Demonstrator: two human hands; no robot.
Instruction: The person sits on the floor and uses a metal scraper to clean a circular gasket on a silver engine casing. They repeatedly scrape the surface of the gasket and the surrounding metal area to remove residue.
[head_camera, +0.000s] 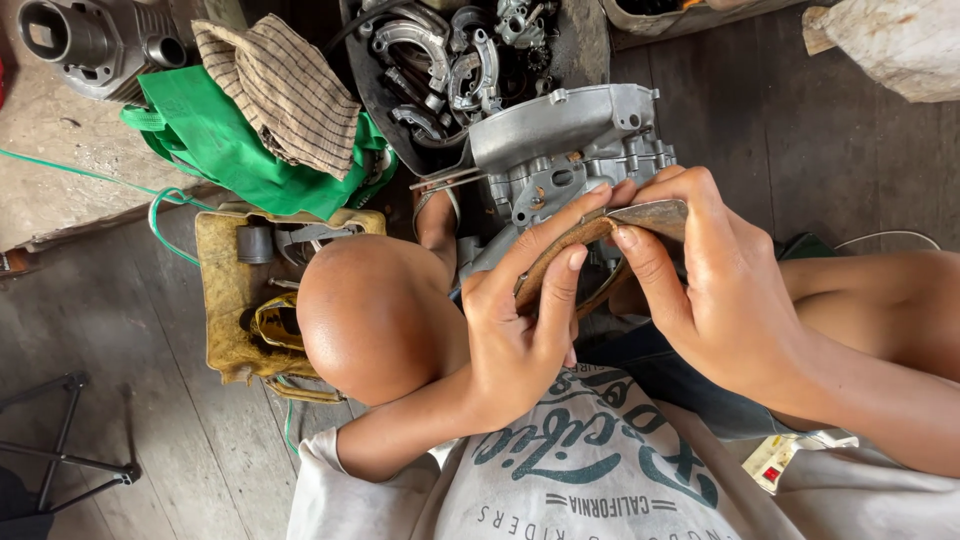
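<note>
Both hands are pinching one curved, rust-brown brake shoe (590, 240): the left hand (525, 320) is gripping its lower end with fingers wrapped along the arc, and the right hand (715, 290) is pressing thumb and fingertips on its upper end. Just behind the shoe a grey metal engine casing (560, 140) is standing. Beyond the casing a tray of metal parts (450, 60) is lying; left of the casing are resting a green bag (225, 150) and a striped cloth (285, 90).

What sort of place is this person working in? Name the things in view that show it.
Probably a small engine repair workshop. A grey metal engine casing sits before the hands, a tray of metal engine parts lies behind it, and an engine cylinder rests on the worn wooden floor.
</note>
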